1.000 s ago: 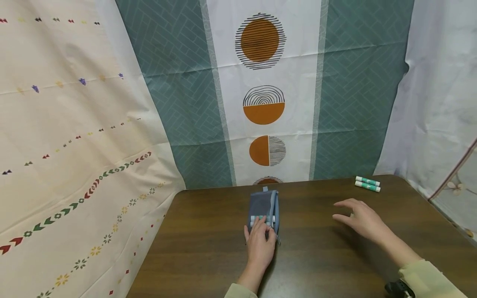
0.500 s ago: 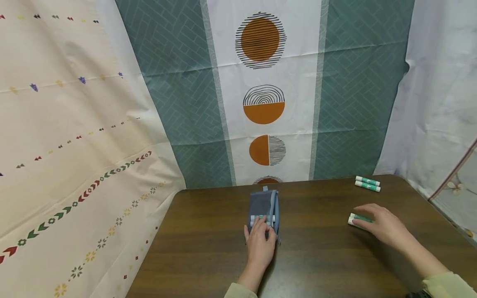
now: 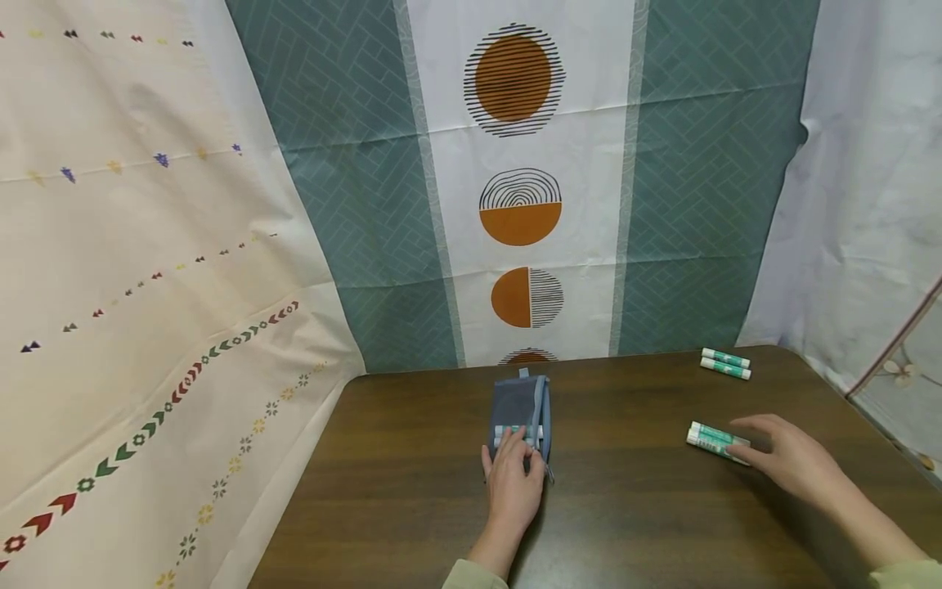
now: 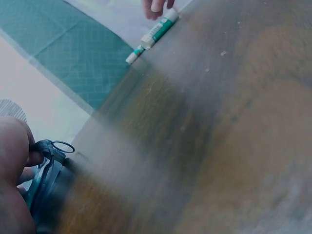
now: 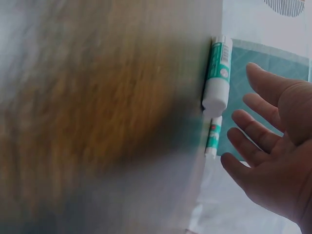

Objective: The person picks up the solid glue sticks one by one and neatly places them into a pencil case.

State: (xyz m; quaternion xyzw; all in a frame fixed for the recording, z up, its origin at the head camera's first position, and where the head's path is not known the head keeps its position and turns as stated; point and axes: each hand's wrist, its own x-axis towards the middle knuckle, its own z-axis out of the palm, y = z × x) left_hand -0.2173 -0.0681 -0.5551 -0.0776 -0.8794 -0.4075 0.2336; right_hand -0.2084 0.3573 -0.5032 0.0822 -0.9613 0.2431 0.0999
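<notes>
While glue sticks already sit in the zip pouch, two loose pairs lie on the worktop; right hand spread beside the nearer pair, left hand on the pouch, grip unclear.

Pouch, tubes on wooden table

Right hand shifted rightward, nearer glue sticks (mostly hidden before) exposed
</notes>
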